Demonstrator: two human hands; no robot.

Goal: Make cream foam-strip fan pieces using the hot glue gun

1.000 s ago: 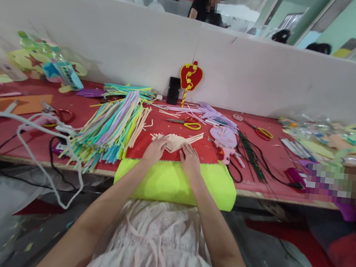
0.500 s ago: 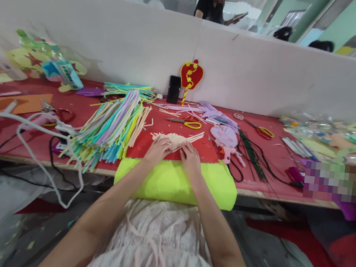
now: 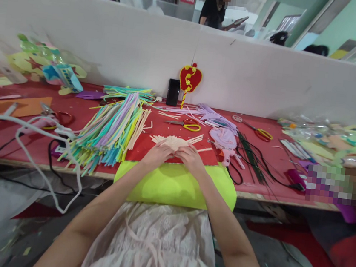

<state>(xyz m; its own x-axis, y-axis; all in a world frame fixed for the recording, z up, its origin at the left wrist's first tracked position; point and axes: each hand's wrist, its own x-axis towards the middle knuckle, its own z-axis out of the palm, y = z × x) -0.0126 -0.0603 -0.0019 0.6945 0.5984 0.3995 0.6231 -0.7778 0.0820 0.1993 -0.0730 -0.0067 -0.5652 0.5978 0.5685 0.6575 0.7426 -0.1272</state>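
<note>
A woven piece of cream pipe cleaners [image 3: 174, 142], with loose ends fanning out to both sides, lies over a red sheet [image 3: 140, 148] at the front of the table. My left hand [image 3: 159, 153] pinches its near left edge with bent fingers. Close beside it, my right hand [image 3: 191, 156] grips the near right edge, the fingertips of both hands almost meeting. The exact hold of the fingertips is partly hidden. Just right of my right hand lies a single cream pipe cleaner [image 3: 205, 150]. Lime-green cloth [image 3: 175, 184] hangs over the table edge beneath my wrists.
Many coloured pipe cleaners [image 3: 107, 130] are heaped at left. Beyond the red sheet are scissors [image 3: 191, 125], a phone [image 3: 173, 92] and a red fan-shaped ornament [image 3: 190, 79]. On the right lie a pink glue gun [image 3: 227, 156], cords and green stems [image 3: 252, 159]. A white partition [image 3: 126, 46] stands behind.
My right hand has shifted left, closer to my left hand. A loose cream pipe cleaner now shows to its right on the red sheet. The view has tilted slightly.
</note>
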